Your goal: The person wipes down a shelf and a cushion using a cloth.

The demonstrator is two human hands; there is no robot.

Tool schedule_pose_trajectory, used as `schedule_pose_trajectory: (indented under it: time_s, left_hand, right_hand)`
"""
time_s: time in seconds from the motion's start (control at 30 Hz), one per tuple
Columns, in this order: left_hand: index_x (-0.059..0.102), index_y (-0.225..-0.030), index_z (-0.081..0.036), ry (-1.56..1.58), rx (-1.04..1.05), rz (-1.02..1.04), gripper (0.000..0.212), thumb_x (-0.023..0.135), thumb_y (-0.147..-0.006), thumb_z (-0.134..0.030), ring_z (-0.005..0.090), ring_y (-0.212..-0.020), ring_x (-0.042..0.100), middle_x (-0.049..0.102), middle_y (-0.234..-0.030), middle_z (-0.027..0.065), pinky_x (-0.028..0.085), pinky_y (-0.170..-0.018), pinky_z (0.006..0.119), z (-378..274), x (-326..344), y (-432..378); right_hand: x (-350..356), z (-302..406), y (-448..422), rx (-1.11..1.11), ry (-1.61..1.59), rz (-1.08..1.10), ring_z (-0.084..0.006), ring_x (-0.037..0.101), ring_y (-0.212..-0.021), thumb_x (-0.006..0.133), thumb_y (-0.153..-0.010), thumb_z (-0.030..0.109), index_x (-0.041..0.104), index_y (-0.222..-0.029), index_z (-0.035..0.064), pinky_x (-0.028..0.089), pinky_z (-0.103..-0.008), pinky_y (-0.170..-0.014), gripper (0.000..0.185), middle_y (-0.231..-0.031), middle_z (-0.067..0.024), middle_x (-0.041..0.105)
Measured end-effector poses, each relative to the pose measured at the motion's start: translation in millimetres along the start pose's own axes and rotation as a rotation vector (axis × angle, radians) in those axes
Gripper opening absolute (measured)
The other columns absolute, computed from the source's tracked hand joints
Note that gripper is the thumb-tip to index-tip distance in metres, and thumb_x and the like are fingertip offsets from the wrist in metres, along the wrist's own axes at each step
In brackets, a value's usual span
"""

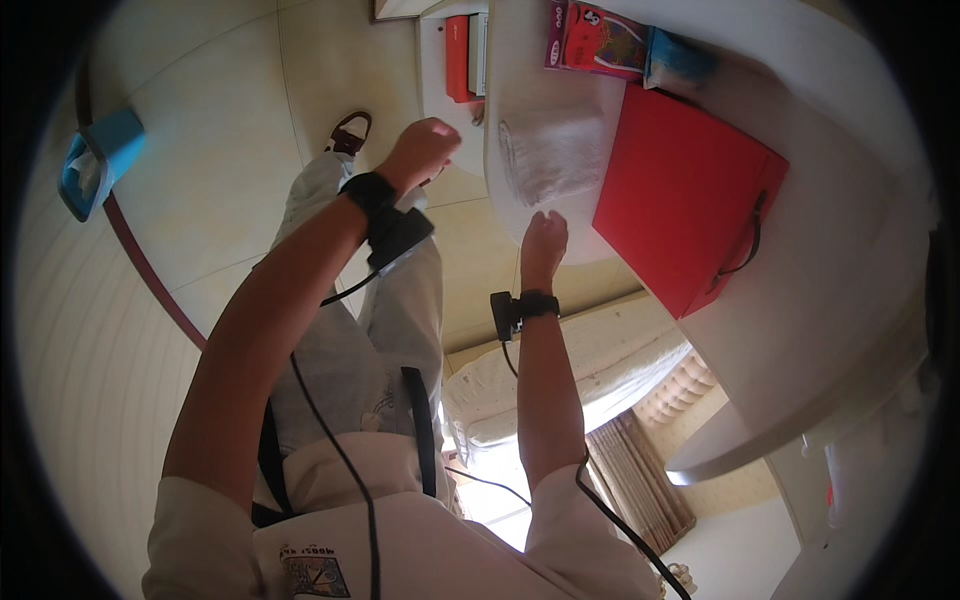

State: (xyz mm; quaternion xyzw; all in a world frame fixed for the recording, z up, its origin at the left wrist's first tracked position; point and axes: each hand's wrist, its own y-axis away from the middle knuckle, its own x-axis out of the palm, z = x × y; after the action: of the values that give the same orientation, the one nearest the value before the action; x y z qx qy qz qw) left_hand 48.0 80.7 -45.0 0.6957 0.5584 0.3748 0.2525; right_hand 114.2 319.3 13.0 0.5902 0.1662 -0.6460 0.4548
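Over the floor, left of the table's rounded end, my left hand [421,154] is held with its fingers curled in, and nothing shows in it. My right hand [544,244] is just below a folded white towel [553,156], at the edge of the white table [517,90]. Its fingers are bent inward too; no object is seen in them, though the palm is hidden. A gap shows between this hand and the towel. To the towel's right lies a large red box [690,199] with a dark cord handle [750,244]. Both wrists wear black straps with cabled devices.
Red and purple packaging [600,37] and a blue-and-white packet [675,60] lie beyond the red box. A lower shelf [435,82] holds a slim red box [457,60]. On the left stands a blue bin [124,146]. A covered bed [592,349] is beside the table; cables hang along my arms.
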Motion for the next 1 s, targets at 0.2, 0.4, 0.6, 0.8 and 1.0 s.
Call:
schedule_pose_trajectory:
  time_s: [0.2,0.4,0.6,0.8,1.0]
  left_hand:
    - [0.058,-0.107,-0.004,0.089,-0.133,-0.115,0.031,0.056,-0.090,-0.029,0.0151,-0.077,0.063,0.065,-0.093,0.0067,0.050,-0.066,0.028,57.9,-35.3,0.0]
    - [0.059,-0.109,-0.007,0.171,-0.163,-0.114,0.030,0.055,-0.092,-0.031,0.0147,-0.075,0.063,0.065,-0.094,0.0069,0.051,-0.065,0.029,79.3,-28.0,-12.6]
    - [0.057,-0.111,-0.004,0.246,-0.004,-0.062,0.030,0.052,-0.093,-0.027,0.0148,-0.076,0.063,0.064,-0.096,0.0083,0.051,-0.063,0.028,49.8,-14.5,-19.8]
    - [0.056,-0.111,-0.001,0.359,0.098,-0.042,0.027,0.049,-0.092,-0.019,0.0137,-0.076,0.060,0.062,-0.097,0.0094,0.051,-0.062,0.027,-9.7,-18.7,-13.6]
    - [0.056,-0.113,-0.005,0.274,0.129,-0.027,0.028,0.049,-0.095,-0.025,0.0143,-0.079,0.061,0.062,-0.100,0.0075,0.052,-0.068,0.028,13.0,-41.9,-29.1]
  right_hand:
    - [14.6,52.1,-82.6,-0.531,0.135,-0.294,-0.0399,0.040,-0.122,0.055,-0.089,0.020,0.042,-0.129,-0.0033,0.031,-0.0505,-0.103,0.048,-0.129,-0.0250,0.043]
    - [71.4,50.1,-94.2,-0.467,0.163,-0.468,-0.0404,0.033,-0.130,0.044,-0.094,0.026,0.031,-0.140,-0.0015,0.022,-0.0537,-0.108,0.055,-0.140,-0.0235,0.036]
    - [73.9,13.3,-29.6,-0.483,0.140,-0.394,-0.0403,0.028,-0.134,0.043,-0.093,0.026,0.030,-0.140,-0.0046,0.017,-0.0548,-0.110,0.057,-0.143,-0.0249,0.032]
    - [80.1,-6.3,-2.6,-0.282,0.162,-0.402,-0.0407,0.024,-0.136,0.040,-0.094,0.027,0.024,-0.142,-0.0050,0.014,-0.0538,-0.111,0.060,-0.146,-0.0258,0.027]
    - [78.2,26.7,-37.2,-0.276,0.167,-0.349,-0.0397,0.021,-0.137,0.030,-0.097,0.034,0.017,-0.144,-0.0036,0.013,-0.0509,-0.112,0.062,-0.147,-0.0269,0.022]
